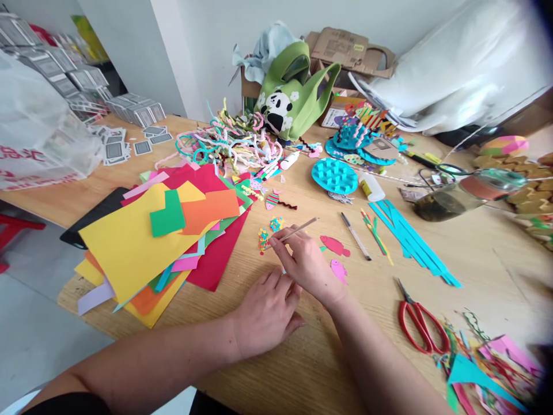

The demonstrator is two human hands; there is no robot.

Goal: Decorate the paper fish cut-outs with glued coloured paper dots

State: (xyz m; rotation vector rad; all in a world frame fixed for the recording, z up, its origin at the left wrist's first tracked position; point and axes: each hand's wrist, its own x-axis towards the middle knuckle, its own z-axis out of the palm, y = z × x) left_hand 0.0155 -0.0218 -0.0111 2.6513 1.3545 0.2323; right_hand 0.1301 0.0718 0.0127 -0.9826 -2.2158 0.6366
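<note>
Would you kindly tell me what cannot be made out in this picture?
Head view: what lies beneath the left hand, hidden by that hand and the right hand.
Head view: exact shapes of the tiny colourful pieces, too small.
Head view: the rest of the white plastic bag, cut off by the left edge.
Head view: the jar's dark contents, blurred.

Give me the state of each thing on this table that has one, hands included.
Right hand: gripping a thin stick
Left hand: palm down, low over the tabletop
Thin stick: held slanted
Red scissors: lying flat, unheld
Pen: lying flat
Red paper fish: cut out, flat
Blue strips: cut, loosely bunched
Colored paper: unevenly piled
Fuzzy stems: tangled
</note>
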